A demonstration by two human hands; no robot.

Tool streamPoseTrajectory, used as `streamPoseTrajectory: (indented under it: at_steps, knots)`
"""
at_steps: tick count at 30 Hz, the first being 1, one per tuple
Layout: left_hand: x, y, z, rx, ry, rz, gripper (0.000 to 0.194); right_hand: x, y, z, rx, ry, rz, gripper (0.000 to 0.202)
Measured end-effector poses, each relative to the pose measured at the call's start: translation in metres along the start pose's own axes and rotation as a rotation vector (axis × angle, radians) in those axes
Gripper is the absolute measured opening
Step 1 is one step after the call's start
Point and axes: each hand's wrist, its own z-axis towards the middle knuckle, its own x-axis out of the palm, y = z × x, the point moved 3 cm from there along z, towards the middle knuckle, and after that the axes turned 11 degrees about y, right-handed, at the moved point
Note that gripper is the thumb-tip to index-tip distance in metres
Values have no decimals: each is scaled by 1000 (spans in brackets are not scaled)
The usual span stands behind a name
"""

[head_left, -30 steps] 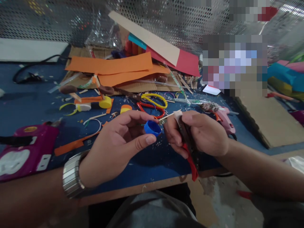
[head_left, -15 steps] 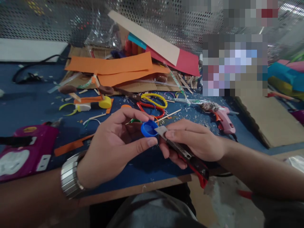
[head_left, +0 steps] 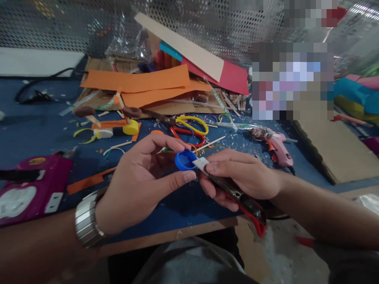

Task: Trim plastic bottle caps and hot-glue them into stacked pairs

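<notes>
Between the thumb and fingers of my left hand (head_left: 145, 177) is a blue bottle cap (head_left: 186, 161), its hollow side turned toward me. My right hand (head_left: 239, 173) grips a utility knife (head_left: 233, 193) with a black and red body, the thumb pressed near the base of the blade. The blade's tip meets the right edge of the cap. Just beyond the cap lie scissors (head_left: 191, 128) with yellow and red handles.
A pink glue gun (head_left: 280, 148) rests to the right beside a cardboard sheet (head_left: 334, 146). Orange paper strips (head_left: 136, 79) lie at the back. A small craft model (head_left: 112, 128) sits at left behind a purple device (head_left: 32, 185). Scraps litter the blue tabletop.
The knife's rear end has swung slightly right and down, while its tip stays at the cap's edge. The cap and my left hand have barely shifted.
</notes>
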Motion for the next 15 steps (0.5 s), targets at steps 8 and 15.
streamPoseTrajectory:
  at_steps: [8,15]
  knots:
    - [-1,2,-2,-9,3,3,39,1,-1,-1,40,37,4,37]
    - [-1,2,-1,-1,-2,-23,39,1,0,0,-21,16,33,36]
